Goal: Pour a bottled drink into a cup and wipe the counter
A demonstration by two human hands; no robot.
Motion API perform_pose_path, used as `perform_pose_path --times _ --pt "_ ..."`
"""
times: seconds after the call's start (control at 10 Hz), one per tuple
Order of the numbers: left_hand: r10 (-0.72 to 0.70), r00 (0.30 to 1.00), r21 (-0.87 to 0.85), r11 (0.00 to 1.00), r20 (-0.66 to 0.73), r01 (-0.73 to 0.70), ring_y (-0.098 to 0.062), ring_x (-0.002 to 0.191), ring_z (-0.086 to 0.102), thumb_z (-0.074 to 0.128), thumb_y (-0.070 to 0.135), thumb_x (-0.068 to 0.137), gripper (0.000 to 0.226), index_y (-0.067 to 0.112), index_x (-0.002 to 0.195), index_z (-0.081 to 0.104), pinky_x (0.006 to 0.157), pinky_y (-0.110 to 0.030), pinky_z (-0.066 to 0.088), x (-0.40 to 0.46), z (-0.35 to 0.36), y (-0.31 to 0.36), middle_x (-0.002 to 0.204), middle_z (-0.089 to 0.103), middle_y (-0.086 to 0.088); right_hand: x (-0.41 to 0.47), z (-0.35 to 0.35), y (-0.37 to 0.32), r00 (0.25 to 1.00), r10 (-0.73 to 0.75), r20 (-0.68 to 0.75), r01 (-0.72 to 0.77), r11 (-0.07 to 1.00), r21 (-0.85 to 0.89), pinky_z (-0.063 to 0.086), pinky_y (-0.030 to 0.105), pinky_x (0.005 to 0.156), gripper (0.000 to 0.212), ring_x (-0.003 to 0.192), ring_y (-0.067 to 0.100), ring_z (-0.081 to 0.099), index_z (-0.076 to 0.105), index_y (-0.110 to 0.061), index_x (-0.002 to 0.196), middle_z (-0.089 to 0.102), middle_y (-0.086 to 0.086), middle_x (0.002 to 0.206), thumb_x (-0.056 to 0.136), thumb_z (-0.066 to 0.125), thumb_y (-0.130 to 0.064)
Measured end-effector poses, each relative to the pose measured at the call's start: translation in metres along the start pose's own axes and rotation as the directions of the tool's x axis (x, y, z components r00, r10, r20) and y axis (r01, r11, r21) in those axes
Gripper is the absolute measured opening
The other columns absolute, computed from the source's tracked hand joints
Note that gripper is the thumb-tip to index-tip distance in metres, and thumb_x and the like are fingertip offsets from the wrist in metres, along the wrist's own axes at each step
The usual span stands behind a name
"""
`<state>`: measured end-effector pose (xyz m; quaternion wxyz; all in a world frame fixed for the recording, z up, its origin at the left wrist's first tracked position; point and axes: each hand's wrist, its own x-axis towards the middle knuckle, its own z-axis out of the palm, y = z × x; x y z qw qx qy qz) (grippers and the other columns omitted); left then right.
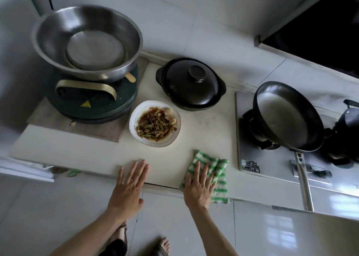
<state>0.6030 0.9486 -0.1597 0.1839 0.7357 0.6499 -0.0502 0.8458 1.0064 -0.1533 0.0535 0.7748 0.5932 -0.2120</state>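
Observation:
A green-and-white striped cloth [217, 170] lies flat at the front edge of the pale counter [81, 150]. My right hand [200, 187] rests palm down on the cloth's left part, fingers spread. My left hand [129, 187] lies flat and empty on the counter's front edge, a little to the left of the cloth. No bottle or cup is in view.
A white plate of cooked vegetables [155, 122] sits mid-counter. Behind it stands a black lidded clay pot [191, 84]. A steel bowl [87, 41] sits on a dark round appliance [93, 100] at left. A pan [287, 115] rests on the gas stove [272, 164] at right.

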Motion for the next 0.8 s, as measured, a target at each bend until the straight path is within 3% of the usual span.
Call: perform_pose_path --times 0.1,0.2,0.3,0.4,0.5,0.6,0.7,0.8 --pt "0.002 0.999 0.015 1.0 0.032 -0.002 -0.035 0.152 0.032 0.094 0.04 0.043 0.136 0.009 0.159 0.031 0.117 -0.061 0.016 -0.001 -0.004 -0.001 0.169 0.026 -0.012 -0.003 -0.007 -0.023 0.994 -0.037 0.107 0.044 0.997 -0.067 -0.01 0.056 0.124 0.065 0.157 0.034 -0.016 -0.019 -0.038 0.157 -0.027 -0.002 0.166 0.104 0.013 -0.058" --pt "-0.003 0.999 0.016 1.0 0.045 0.002 -0.037 0.14 0.051 0.097 0.036 0.027 0.139 0.007 0.152 0.044 0.111 -0.06 0.022 -0.004 -0.005 -0.003 0.161 0.042 -0.013 -0.007 -0.025 -0.025 0.981 -0.057 0.184 0.074 0.993 -0.089 0.002 0.06 0.125 0.068 0.157 0.038 -0.009 -0.01 -0.039 0.161 -0.02 -0.002 0.17 0.104 0.023 -0.056" --pt "-0.013 0.988 -0.019 1.0 0.152 0.016 -0.037 0.143 0.048 0.095 0.04 0.039 0.139 0.004 0.157 0.031 0.111 -0.066 0.036 -0.003 -0.022 0.003 0.165 0.032 -0.012 -0.008 -0.046 -0.027 0.97 -0.08 0.229 0.09 0.995 -0.034 0.01 0.06 0.124 0.066 0.157 0.04 -0.002 0.001 -0.041 0.162 -0.013 -0.004 0.172 0.103 0.025 -0.06" --pt "-0.013 0.996 0.009 1.0 0.091 0.013 -0.024 0.161 0.002 0.058 0.038 0.094 0.097 0.013 0.164 -0.005 0.126 -0.058 0.007 -0.003 -0.061 0.015 0.172 -0.014 -0.002 -0.007 -0.076 -0.024 0.961 -0.125 0.245 0.128 0.992 0.001 0.016 0.06 0.122 0.064 0.156 0.041 0.008 0.012 -0.041 0.161 -0.003 -0.005 0.173 0.102 0.033 -0.057" --pt "0.018 0.997 -0.101 0.995 -0.07 -0.025 -0.02 0.156 0.021 0.047 0.031 0.098 0.079 0.015 0.164 0.007 0.126 -0.04 0.018 0.001 -0.113 0.023 0.173 0.013 -0.001 -0.008 -0.124 -0.034 0.96 -0.235 0.153 0.211 0.965 0.158 0.034 0.044 0.119 0.056 0.147 0.032 0.037 0.041 -0.027 0.154 0.034 0.007 0.164 0.101 0.05 -0.043" --pt "0.054 0.962 -0.157 0.983 -0.269 -0.1 -0.014 0.126 0.059 0.053 0.031 0.096 0.059 0.021 0.152 0.04 0.103 -0.027 0.047 0.001 -0.19 0.03 0.149 0.055 0.004 -0.023 -0.217 -0.058 0.93 -0.365 -0.052 0.348 0.822 0.45 0.057 0.041 0.091 0.025 0.096 0.011 0.07 0.069 -0.023 0.12 0.074 -0.004 0.108 0.096 0.066 -0.029" --pt "0.089 0.883 -0.201 0.959 -0.461 -0.201 -0.012 0.118 0.063 0.06 0.035 0.096 0.045 0.029 0.139 0.052 0.097 -0.026 0.052 -0.001 -0.27 0.037 0.135 0.063 0.011 -0.048 -0.325 -0.074 0.872 -0.412 -0.264 0.488 0.708 0.51 0.063 0.038 0.07 0.009 0.071 0.013 0.074 0.071 -0.027 0.099 0.077 -0.003 0.086 0.096 0.067 -0.02" --pt "0.11 0.762 -0.229 0.918 -0.638 -0.324 -0.008 0.112 0.064 0.066 0.03 0.094 0.04 0.03 0.133 0.057 0.091 -0.026 0.05 -0.006 -0.355 0.042 0.125 0.063 0.014 -0.084 -0.425 -0.081 0.793 -0.427 -0.434 0.606 0.62 0.498 0.063 0.036 0.065 0.007 0.067 0.019 0.074 0.07 -0.022 0.099 0.078 0.002 0.084 0.097 0.067 -0.016"
